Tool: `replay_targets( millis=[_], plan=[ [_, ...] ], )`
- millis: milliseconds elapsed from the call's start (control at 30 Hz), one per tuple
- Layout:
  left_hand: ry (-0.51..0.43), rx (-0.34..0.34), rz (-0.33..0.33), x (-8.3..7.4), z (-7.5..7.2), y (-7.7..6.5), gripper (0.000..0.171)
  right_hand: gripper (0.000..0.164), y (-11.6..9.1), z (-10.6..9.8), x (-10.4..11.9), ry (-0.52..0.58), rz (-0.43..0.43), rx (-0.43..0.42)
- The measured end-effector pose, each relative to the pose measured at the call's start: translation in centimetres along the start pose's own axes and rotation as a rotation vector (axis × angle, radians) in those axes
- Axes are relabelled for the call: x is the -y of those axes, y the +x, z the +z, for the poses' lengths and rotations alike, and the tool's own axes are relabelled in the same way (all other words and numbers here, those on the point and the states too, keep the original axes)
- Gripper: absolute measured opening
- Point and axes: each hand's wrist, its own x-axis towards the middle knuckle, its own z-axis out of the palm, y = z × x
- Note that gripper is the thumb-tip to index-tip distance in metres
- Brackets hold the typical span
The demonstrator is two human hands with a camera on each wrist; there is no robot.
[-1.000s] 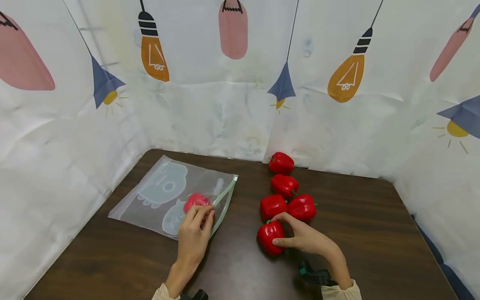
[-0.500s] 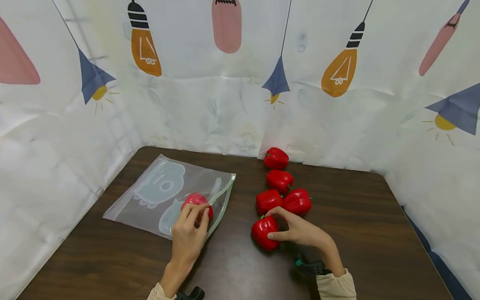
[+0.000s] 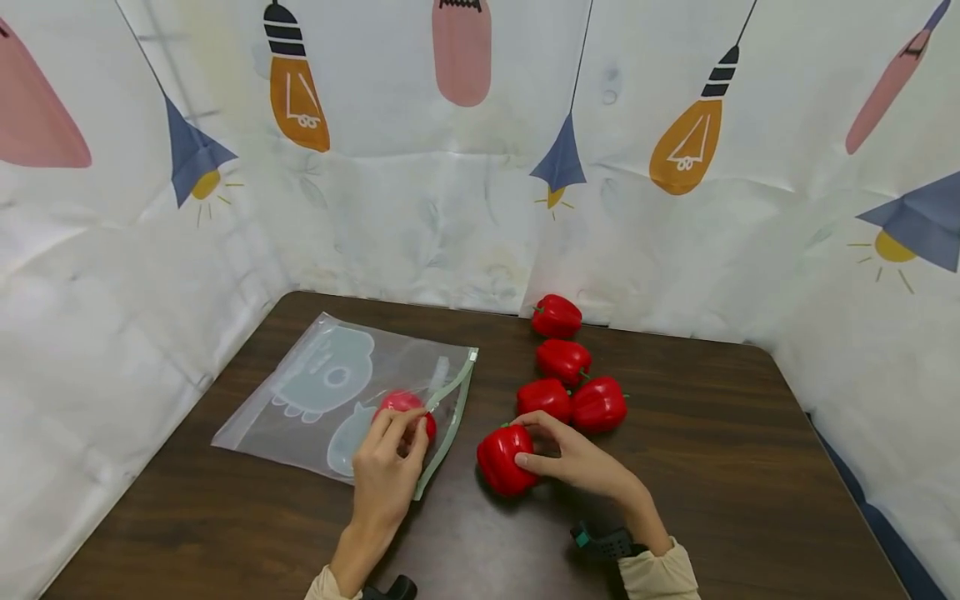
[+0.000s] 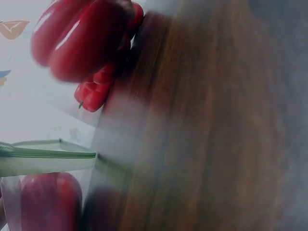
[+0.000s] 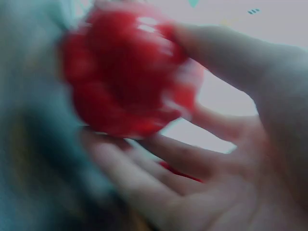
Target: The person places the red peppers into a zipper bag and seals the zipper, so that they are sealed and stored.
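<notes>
My right hand (image 3: 581,462) grips a red bell pepper (image 3: 498,462) between thumb and fingers, just right of the bag's mouth. In the right wrist view the fingers curl round this pepper (image 5: 125,72), blurred. A translucent zip bag (image 3: 273,425) printed with pale animal shapes lies on the left of the table, its green-edged mouth parted and facing right. My left hand (image 3: 382,475) pinches the upper lip of that mouth. Inside the bag sits another red bell pepper (image 3: 401,401), partly hidden by the left fingers; the left wrist view shows this bagged pepper (image 4: 50,202) below the green edge.
Several more red bell peppers (image 3: 562,361) stand in a cluster behind the right hand, the farthest close to the back edge of the dark wooden table (image 3: 720,467). A white printed cloth (image 3: 420,233) hangs around the back and sides.
The right hand has carried its bell pepper leftward, away from the cluster and nearer the bag's mouth. The left hand keeps its pinch on the bag's lip. The head view has shifted slightly.
</notes>
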Motion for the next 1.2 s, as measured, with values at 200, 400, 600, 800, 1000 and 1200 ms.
replay_targets(
  millis=[200, 400, 600, 800, 1000, 1200],
  plan=[
    [0.014, 0.003, 0.009, -0.1, 0.1, -0.2, 0.019, 0.048, 1.2, 2.9, 0.6, 0.053, 0.016, -0.152],
    [0.028, 0.012, 0.010, -0.1, 0.1, -0.1, 0.017, 0.050, 2.6, 4.8, 1.2, 0.069, 0.010, -0.313],
    [0.059, 0.024, 0.015, -0.2, -0.1, -0.1, 0.019, 0.053, 4.0, 6.1, 1.7, 0.074, 0.009, -0.361],
    [0.061, 0.028, 0.028, -0.2, -0.1, 0.0, 0.022, 0.052, 5.4, 7.1, 2.2, 0.106, 0.003, -0.390],
    [0.044, 0.028, 0.032, -0.2, 0.0, -0.1, 0.021, 0.051, 6.3, 8.1, 2.1, 0.099, 0.004, -0.418],
    [0.044, 0.030, 0.038, -0.2, -0.1, 0.0, 0.022, 0.051, 6.8, 8.9, 2.3, 0.124, 0.006, -0.431]
  ],
)
